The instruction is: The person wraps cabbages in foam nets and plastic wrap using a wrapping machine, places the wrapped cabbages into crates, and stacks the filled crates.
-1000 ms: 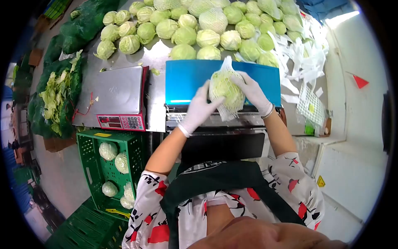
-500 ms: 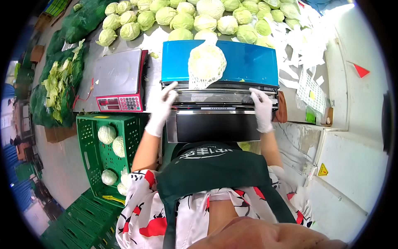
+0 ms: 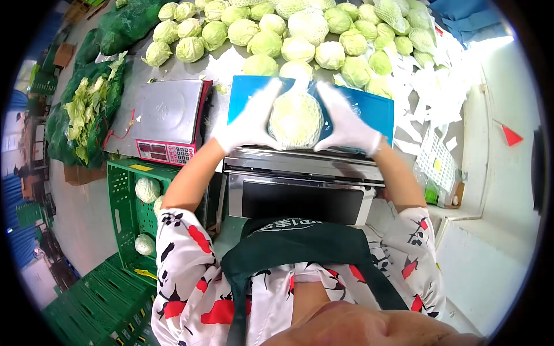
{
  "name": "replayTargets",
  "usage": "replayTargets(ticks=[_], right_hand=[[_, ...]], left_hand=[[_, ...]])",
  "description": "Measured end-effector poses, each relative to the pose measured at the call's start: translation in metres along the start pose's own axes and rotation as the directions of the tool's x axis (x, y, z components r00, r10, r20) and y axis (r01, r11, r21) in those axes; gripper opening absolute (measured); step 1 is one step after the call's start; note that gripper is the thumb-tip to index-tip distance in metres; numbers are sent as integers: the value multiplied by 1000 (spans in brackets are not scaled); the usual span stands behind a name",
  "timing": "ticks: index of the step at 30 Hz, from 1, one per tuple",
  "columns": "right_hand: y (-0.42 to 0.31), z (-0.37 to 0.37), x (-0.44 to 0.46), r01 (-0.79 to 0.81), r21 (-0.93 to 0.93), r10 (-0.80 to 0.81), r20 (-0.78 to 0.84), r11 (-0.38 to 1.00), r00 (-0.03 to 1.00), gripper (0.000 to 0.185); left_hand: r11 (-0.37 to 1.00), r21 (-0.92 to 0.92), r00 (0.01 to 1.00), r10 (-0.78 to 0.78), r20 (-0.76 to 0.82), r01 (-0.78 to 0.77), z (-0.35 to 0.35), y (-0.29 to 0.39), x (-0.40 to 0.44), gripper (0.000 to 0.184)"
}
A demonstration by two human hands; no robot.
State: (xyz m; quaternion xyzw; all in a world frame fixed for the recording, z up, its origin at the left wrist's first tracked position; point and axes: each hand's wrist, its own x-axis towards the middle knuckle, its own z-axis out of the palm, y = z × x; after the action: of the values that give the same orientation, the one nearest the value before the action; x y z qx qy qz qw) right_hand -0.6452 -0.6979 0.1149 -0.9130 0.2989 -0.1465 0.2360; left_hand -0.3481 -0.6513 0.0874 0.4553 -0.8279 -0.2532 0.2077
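Note:
A pale green cabbage (image 3: 295, 122) in a white foam net sits on the blue top (image 3: 369, 106) of a wrapping machine. On its left side, my left hand (image 3: 254, 118) in a white glove cups it, thumb at the near edge. From the right, my right hand (image 3: 344, 120), also gloved, curves around it the same way. Both hands grip it between them; the undersides of the fingers are hidden. The machine's metal front bar (image 3: 303, 162) and dark front panel (image 3: 300, 202) lie just below the hands.
Many loose cabbages (image 3: 265, 43) cover the table's far side. A red-edged scale (image 3: 170, 112) stands left, above a green crate (image 3: 124, 216) with netted cabbages. White foam nets (image 3: 435, 86) pile up at right. Green mesh sacks (image 3: 57, 135) line the far left.
Both hands have moved from the machine's front bar up and inward to the cabbage, closing on its two sides. The bar now looks lowered, and the camera view has shifted slightly.

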Motion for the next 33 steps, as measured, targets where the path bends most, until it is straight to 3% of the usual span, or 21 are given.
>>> replayTargets(ticks=[2,4,5,7,8,9,12,13,14,16,18,20,22,24,25,26,27,28,30,31,33], right_hand=[[-9,7,17,-126,556,75,114,822,991,120],[-6,14,8,-224,530,196,109,818,974,106],[-7,17,1,-274,518,255,108,811,961,99],[-34,20,-23,-375,737,397,158,562,904,83],[-53,20,-40,-407,817,457,202,409,866,75],[-72,14,-60,-522,769,484,320,370,815,69],[-145,-11,-120,-760,627,458,632,171,625,65],[-164,2,-147,-716,691,451,611,97,651,66],[-174,20,-167,-663,748,448,585,23,676,67],[-178,56,-177,-636,721,444,682,-274,581,69],[-166,85,-188,-703,600,352,798,-381,490,75],[-157,110,-177,-687,622,363,781,-376,508,78],[-165,104,-174,-671,639,354,768,-375,534,70],[-153,113,-203,-608,591,333,805,-530,491,60],[-160,117,-219,-697,682,481,698,-222,530,53],[-168,119,-235,-730,673,582,550,116,599,45],[-173,121,-245,-706,559,622,381,435,684,38],[-177,124,-250,-742,546,705,341,390,622,31],[-189,120,-250,-806,518,847,257,286,466,19],[-193,115,-250,-721,519,799,116,458,591,12],[-174,121,-260,-666,597,835,-12,448,551,17]], left_hand=[[805,-594,1000,0,9,5,20,1,17,141],[793,-602,995,-91,37,95,13,7,13,127],[706,-699,991,-129,29,112,23,5,7,117],[417,-887,969,-221,111,197,26,29,-8,88],[361,-896,947,-278,162,259,31,43,-22,77],[279,-892,910,-322,262,356,27,74,-38,70],[230,-846,876,-147,459,482,47,116,-98,63],[176,-824,842,-76,534,538,53,129,-116,65],[312,-749,799,-59,599,585,69,129,-132,69],[117,-619,628,-64,775,776,78,124,-136,76],[-77,-417,417,-12,909,906,85,122,-139,84],[-255,-452,466,-3,885,855,85,125,-144,84],[-275,-587,606,-16,795,762,88,128,-159,82],[-394,-586,654,53,755,708,99,111,-186,70],[-454,-573,674,86,734,682,104,106,-203,65],[-258,-709,710,-107,696,656,101,114,-218,57],[226,-713,743,-304,596,664,98,119,-231,52],[645,-487,805,-418,420,589,96,122,-242,48],[880,-363,946,-323,13,306,106,121,-252,41],[862,-387,938,-345,30,329,109,115,-257,41],[628,-603,815,-576,64,492,76,127,-237,36]])
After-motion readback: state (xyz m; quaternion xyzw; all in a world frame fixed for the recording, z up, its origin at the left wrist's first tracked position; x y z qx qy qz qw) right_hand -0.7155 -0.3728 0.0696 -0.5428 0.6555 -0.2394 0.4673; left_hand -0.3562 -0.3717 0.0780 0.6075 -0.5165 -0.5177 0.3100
